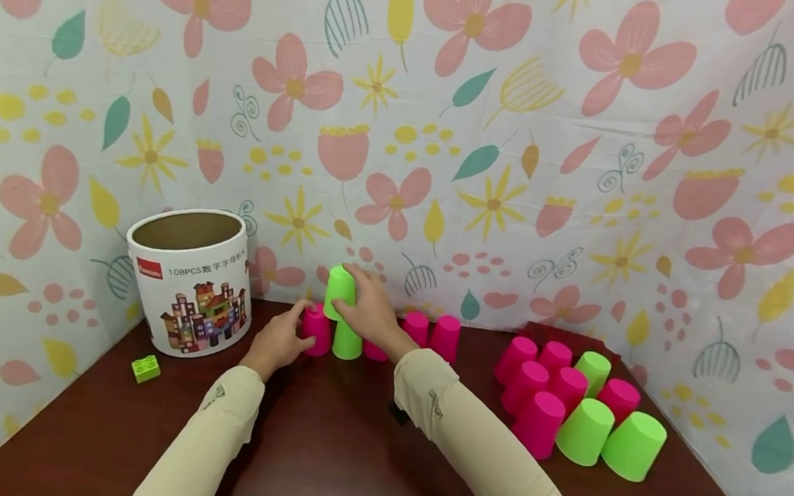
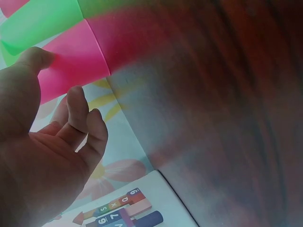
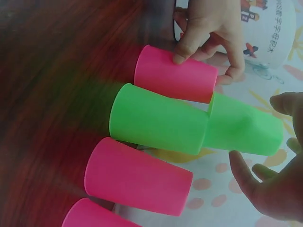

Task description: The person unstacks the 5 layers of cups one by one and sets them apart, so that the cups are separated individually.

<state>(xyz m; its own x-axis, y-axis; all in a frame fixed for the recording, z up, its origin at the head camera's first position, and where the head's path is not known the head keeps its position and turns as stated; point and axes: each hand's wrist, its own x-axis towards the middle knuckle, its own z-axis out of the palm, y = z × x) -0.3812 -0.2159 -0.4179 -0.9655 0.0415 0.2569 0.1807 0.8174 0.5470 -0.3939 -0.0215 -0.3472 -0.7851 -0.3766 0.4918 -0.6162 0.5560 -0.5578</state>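
Note:
My left hand (image 1: 283, 340) holds an upside-down pink cup (image 1: 318, 335) at the left end of a row, thumb on its side; in the left wrist view some fingers stand away from the pink wall. Beside it stands a green cup (image 1: 346, 343), also upside down. A second green cup (image 3: 244, 125) sits higher, its rim at the lower green cup's top and reaching towards the pink cup. My right hand (image 1: 370, 308) has thumb and fingers around this upper cup. Farther right in the row are more pink cups (image 1: 445, 337), partly hidden by my right arm.
A white printed bucket (image 1: 190, 287) stands at the back left, with a small green toy brick (image 1: 146, 369) in front. Several upside-down pink and green cups (image 1: 585, 432) are grouped on the right, near a dark red item (image 1: 567, 337). A flowered cloth (image 1: 405, 126) hangs behind the table.

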